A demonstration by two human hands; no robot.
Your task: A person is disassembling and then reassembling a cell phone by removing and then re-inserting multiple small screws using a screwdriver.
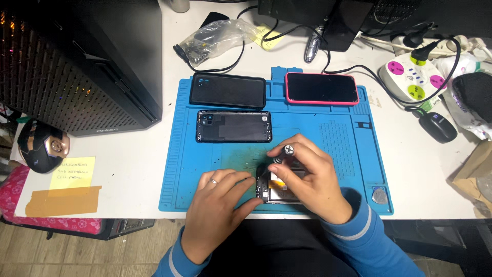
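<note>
The opened smartphone lies face down near the front edge of the blue silicone repair mat, its internals exposed; a yellowish patch, probably the battery label, shows between the hands. The left hand rests flat on the mat and pinches the phone's left end between thumb and fingers, steadying it. The right hand is closed around a precision screwdriver, held upright with the forefinger on its round silver cap; the tip is hidden behind the fingers, so its contact with any screw cannot be confirmed.

Done, as far as visible: the back cover is off. A removed back panel with a camera cut-out lies on the mat just beyond the hands. Beyond that lie a black protective case and a second phone in a pink case, screen up and dark.

Left, in my judgement: the work is at the screw stage inside the body. No loose screws or lifted internal parts can be made out; they may be too small to see. A round silver disc sits at the mat's front right corner.
</note>
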